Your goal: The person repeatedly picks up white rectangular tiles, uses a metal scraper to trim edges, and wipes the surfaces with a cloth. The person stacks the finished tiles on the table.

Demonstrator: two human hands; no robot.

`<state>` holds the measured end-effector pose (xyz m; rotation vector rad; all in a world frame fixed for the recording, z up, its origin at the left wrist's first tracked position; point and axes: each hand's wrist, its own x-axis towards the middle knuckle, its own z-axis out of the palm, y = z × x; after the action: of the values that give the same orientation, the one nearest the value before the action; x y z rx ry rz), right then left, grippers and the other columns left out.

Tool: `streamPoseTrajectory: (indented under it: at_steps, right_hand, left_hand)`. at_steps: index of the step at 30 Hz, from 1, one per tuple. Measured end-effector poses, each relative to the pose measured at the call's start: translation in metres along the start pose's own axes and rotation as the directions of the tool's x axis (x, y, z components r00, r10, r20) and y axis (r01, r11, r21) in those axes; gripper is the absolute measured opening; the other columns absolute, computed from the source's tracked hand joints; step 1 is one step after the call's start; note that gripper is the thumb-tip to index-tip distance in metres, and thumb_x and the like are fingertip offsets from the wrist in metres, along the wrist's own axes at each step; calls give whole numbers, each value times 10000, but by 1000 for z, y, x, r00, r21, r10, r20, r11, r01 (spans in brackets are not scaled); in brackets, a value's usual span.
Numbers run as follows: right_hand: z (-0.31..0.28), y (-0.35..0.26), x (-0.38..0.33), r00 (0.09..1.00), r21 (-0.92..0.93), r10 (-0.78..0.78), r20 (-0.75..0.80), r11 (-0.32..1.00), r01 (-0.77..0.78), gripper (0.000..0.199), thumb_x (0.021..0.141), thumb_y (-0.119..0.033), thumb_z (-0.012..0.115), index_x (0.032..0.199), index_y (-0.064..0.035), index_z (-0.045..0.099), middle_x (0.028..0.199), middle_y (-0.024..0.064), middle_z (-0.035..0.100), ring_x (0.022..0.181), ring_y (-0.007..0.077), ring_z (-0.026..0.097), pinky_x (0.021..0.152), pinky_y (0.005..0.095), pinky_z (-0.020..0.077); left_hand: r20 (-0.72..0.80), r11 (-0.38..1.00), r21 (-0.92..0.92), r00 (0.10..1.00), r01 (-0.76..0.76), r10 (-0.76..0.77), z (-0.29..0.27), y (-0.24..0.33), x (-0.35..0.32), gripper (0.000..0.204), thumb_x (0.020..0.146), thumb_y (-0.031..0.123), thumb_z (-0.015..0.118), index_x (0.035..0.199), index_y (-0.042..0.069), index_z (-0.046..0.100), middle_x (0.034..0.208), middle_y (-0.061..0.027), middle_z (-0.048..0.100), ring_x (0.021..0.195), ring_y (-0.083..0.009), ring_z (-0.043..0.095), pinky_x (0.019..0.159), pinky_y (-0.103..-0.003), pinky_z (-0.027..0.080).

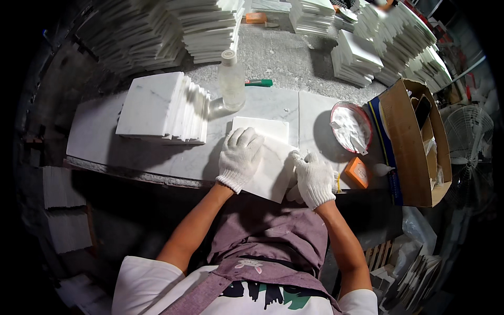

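Note:
A white, grey-veined marble tile (272, 170) lies at a slant near the bench's front edge, its near corner jutting past that edge. Under its far end another white tile (269, 127) shows. My left hand (241, 157), in a white knit glove, rests flat on the left side of the slanted tile. At the tile's right edge is my gloved right hand (315, 180), fingers curled and thumb side toward the tile. What those fingers hold, if anything, is hidden. Right of this hand are an orange box (357, 172) and a red-rimmed bowl (370, 131) of white paste with a scraper in it.
A stack of marble tiles (149, 107) stands on the left of the bench, with a clear bottle (232, 84) and a green marker (259, 82) behind my hands. More tile stacks (210, 26) line the back. On the right are an open cardboard box (391, 136) and a fan (469, 144).

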<state>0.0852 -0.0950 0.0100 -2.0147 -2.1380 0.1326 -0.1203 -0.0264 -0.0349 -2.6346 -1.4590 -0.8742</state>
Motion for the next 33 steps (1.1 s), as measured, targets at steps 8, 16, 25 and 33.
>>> streamPoseTrajectory:
  at_steps: [8,16,25,33]
  right_hand:
    - [2,3,6,997,-115,-73,-2,991,72,283,836,-114,538,1097,-160,640,800,125,594,734,305,637,645,423,490]
    - [-1,5,18,1000,-55,-23,-9,998,22,170,840,-150,540,973,-133,644,839,143,610,710,316,633,615,440,478]
    - [0,8,19,1000,-54,21,-3,998,-21,227,861,-137,530,1042,-167,663,870,136,627,764,322,650,662,434,503]
    - [8,-28,-4,988,-151,-156,9,976,156,300,891,-133,496,1170,-196,587,939,118,626,798,316,639,715,437,493]
  left_hand:
    - [-24,1000,-4,1000,-19,19,-4,0,3,246,816,231,621,1045,148,654,1167,-66,553,1146,-285,494,1012,-432,395]
    - [-12,999,-33,1000,-12,12,2,-4,0,254,819,229,630,1066,174,661,1210,-61,544,1165,-300,487,1016,-437,394]
    - [51,1000,-9,999,18,-18,-1,-1,1,284,830,231,621,1107,187,665,1275,-53,527,1222,-295,455,1050,-431,376]
    - [-22,1000,-3,1000,-17,17,-4,1,0,231,805,217,613,1023,149,648,1161,-66,555,1145,-280,500,1014,-430,400]
